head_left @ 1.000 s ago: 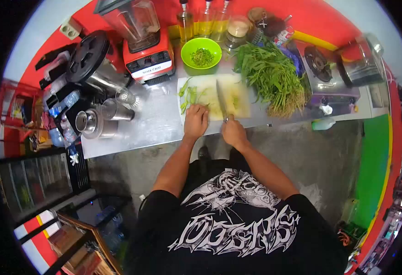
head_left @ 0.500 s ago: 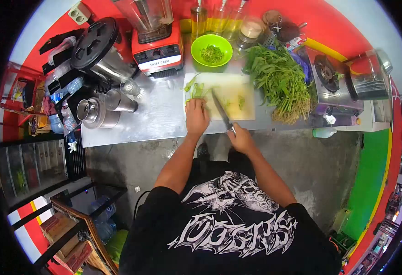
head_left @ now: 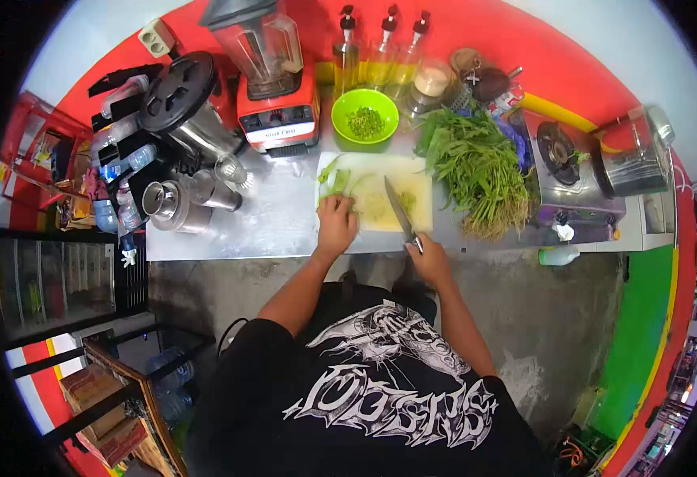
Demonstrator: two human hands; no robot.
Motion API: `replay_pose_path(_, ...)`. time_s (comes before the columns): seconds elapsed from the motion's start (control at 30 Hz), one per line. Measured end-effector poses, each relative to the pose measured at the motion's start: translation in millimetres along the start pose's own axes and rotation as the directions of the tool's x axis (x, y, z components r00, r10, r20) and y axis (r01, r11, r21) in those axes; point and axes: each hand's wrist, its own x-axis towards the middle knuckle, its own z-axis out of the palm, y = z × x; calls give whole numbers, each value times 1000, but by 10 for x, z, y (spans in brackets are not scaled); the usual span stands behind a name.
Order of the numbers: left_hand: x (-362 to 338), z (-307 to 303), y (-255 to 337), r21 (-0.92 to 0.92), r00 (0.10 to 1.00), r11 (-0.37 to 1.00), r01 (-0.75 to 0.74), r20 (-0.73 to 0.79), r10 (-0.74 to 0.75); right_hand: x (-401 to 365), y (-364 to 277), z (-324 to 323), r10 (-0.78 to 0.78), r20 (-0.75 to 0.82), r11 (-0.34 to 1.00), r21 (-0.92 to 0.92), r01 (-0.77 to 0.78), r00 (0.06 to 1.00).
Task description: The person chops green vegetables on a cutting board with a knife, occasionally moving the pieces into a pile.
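Note:
My left hand point(head_left: 337, 223) rests on the left part of the white cutting board point(head_left: 409, 168), fingers curled over some leafy greens point(head_left: 337, 183). My right hand point(head_left: 429, 258) grips the handle of a kitchen knife point(head_left: 398, 205). Its blade lies across the right half of the board, pointing away from me, apart from my left hand. Small chopped green bits point(head_left: 408, 200) are beside the blade. Behind the board stands a lime-green bowl point(head_left: 388, 131) with chopped greens point(head_left: 365, 123) inside. A large bunch of leafy greens with roots point(head_left: 479, 163) lies right of the board.
A red blender point(head_left: 278, 111) stands at the back left, near a steel container with a black lid point(head_left: 181, 99) and metal cups point(head_left: 205, 191). Pump bottles point(head_left: 380, 63) line the wall. On the right is a gas stove point(head_left: 559, 151). The steel table's front edge point(head_left: 269, 253) is close to me.
The knife and my right hand have shifted right, away from my left hand. My left hand stays on the greens. The view has tilted up somewhat, showing more of the back wall.

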Motion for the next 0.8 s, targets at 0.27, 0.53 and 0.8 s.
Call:
replay_pose_path(0.27,141,-205,27,192,975,976,-101,213,59,-19,85,-216,40,-41,995,89,-36,998)
replay_pose_path(0.53,295,-439,226,-175,996,984,-17,85,33,-123,120,-287,12,-160,995,97,3,987)
replay_pose_path(0.8,128,-365,185,-555,972,799,233,151,-178,-98,31,-181,-26,-111,991,130,41,993)
